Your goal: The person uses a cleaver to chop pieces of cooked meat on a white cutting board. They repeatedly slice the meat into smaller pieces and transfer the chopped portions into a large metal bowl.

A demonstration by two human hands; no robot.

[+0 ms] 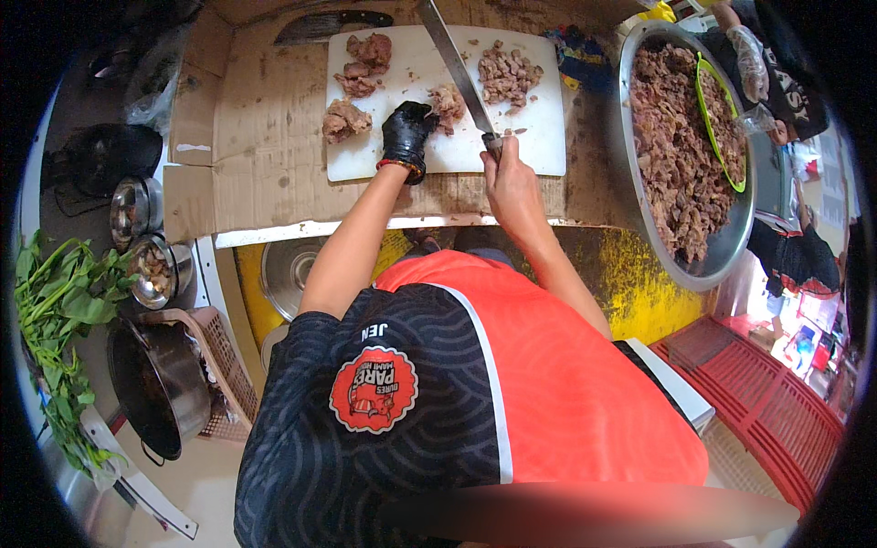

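My left hand (405, 133), in a black glove, is curled on a white cutting board (445, 157), its fingertips against a piece of cooked meat (447, 107). Bare, my right hand (508, 168) grips the handle of a long knife (458, 65); its blade slants up and left across the board, just right of that piece. Larger meat chunks (346, 121) lie at the board's left. A pile of diced meat (508, 74) sits at its upper right. Whether the blade touches the meat I cannot tell.
Cardboard (267, 137) lies under the board, with a cleaver (332, 26) behind it. A big metal basin (736, 253) at right holds chopped meat and a green-rimmed container (706, 109). Beside it are another person's plastic-gloved hands (752, 79). Leafy greens, a pot (161, 390) and metal bowls stand at left.
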